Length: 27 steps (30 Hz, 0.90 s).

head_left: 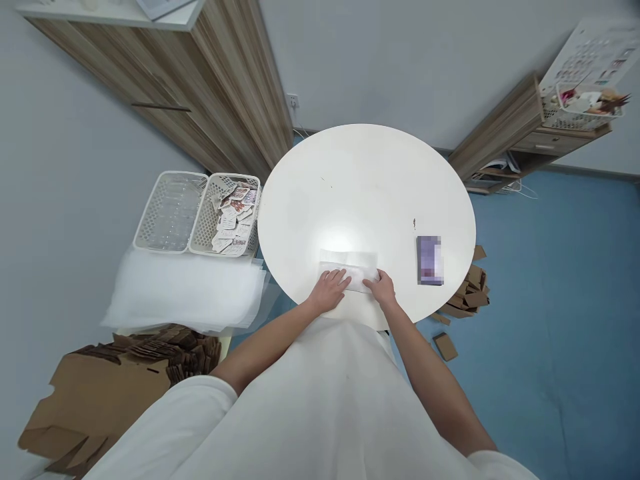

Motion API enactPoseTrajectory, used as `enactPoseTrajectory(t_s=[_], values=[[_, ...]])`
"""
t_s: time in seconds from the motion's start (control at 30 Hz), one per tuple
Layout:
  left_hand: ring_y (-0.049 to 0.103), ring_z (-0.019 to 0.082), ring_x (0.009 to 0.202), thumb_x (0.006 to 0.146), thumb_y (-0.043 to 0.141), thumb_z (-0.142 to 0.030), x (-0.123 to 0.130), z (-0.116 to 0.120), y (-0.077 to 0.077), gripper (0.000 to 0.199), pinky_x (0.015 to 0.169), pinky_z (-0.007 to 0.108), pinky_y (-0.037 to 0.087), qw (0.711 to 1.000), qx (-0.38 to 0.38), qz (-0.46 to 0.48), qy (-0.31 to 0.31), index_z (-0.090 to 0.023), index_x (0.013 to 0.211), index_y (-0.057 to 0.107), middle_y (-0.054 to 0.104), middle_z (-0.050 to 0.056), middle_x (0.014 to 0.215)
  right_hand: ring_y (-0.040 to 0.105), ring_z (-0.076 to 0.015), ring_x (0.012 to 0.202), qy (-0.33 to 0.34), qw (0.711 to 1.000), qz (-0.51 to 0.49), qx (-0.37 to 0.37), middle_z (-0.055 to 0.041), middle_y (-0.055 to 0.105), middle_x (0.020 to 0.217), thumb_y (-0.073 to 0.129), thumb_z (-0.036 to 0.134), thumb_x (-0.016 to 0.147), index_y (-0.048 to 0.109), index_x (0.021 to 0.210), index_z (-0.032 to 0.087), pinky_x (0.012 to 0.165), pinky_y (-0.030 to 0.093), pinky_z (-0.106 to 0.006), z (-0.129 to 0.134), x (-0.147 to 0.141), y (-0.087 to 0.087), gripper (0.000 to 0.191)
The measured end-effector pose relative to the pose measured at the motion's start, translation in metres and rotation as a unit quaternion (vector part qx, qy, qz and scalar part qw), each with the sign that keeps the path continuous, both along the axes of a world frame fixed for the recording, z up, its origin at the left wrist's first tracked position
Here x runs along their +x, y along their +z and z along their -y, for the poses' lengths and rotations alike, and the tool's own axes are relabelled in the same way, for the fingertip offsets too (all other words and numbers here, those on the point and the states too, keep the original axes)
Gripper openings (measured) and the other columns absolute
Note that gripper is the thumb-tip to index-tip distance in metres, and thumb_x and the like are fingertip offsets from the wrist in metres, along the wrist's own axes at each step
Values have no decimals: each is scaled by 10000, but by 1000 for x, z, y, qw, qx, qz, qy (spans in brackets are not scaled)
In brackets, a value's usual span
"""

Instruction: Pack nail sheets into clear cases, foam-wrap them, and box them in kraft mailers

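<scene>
A white sheet of soft wrapping, probably packing foam, lies folded into a small flat bundle near the front edge of the round white table. On its left part rests my left hand, fingers stretched out flat over the fold. The right end of the bundle is gripped by my right hand, with the thumb on top and the fingers along the edge. What is inside the wrapping, if anything, is hidden. A purple phone-like rectangle, blurred out, lies to the right of my right hand.
Left of the table stand a basket of clear plastic pieces and a basket of printed cards. Below them are stacked white foam sheets and flattened cardboard boxes. Small cardboard boxes lie on the floor at right.
</scene>
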<state>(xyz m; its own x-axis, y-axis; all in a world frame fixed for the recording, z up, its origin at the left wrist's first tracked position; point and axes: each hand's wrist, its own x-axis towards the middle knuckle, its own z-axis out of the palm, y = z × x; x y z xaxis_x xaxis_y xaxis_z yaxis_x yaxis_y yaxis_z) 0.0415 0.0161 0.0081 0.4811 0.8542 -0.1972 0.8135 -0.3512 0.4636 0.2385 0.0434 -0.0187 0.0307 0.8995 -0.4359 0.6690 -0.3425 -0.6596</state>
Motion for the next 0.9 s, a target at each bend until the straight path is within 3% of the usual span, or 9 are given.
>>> enactPoseTrajectory(t_s=[0.13,0.3,0.47,0.6,0.8,0.9], values=[[283,290,1246,743,523,-221,-2,3,-4,562,1007,443,175,1000,19,-9,-12,-263,1274,345,296,82,1391,575,-207,778,-47,998,-43,-25,-60,620,912,550,355,655,532,984,204,643,443,-312,4,-1,5,363],[258,285,1261,741,531,-251,-4,4,-3,566,994,417,208,999,18,-8,-29,-242,1275,342,287,93,1395,572,-177,720,-108,990,-84,-18,-57,611,879,493,336,692,507,945,201,578,450,-276,21,-11,12,288],[289,272,1244,734,543,-255,1,9,0,558,985,391,234,997,7,11,-81,-255,1260,358,313,82,1381,564,-154,629,-122,989,-86,-24,-54,612,831,416,310,726,515,935,181,523,451,-272,39,-16,18,265],[318,273,1220,731,538,-265,4,15,0,548,972,384,254,992,23,12,-124,-224,1252,373,357,100,1349,569,-141,629,-98,990,-98,-20,-37,617,820,465,315,695,548,926,172,579,471,-274,49,-22,25,284],[308,255,1228,753,491,-278,-2,19,5,667,992,382,220,988,72,-4,-138,-161,1347,210,300,123,1384,588,-139,792,-13,995,-91,-29,-35,624,874,458,204,674,567,1013,159,751,463,-271,44,-26,32,359],[282,269,1243,753,496,-287,-6,21,5,604,995,411,193,981,84,-34,-171,-189,1312,290,319,112,1377,588,-145,802,7,997,-79,-26,-38,614,875,462,155,662,582,1007,160,769,459,-281,40,-21,31,366]])
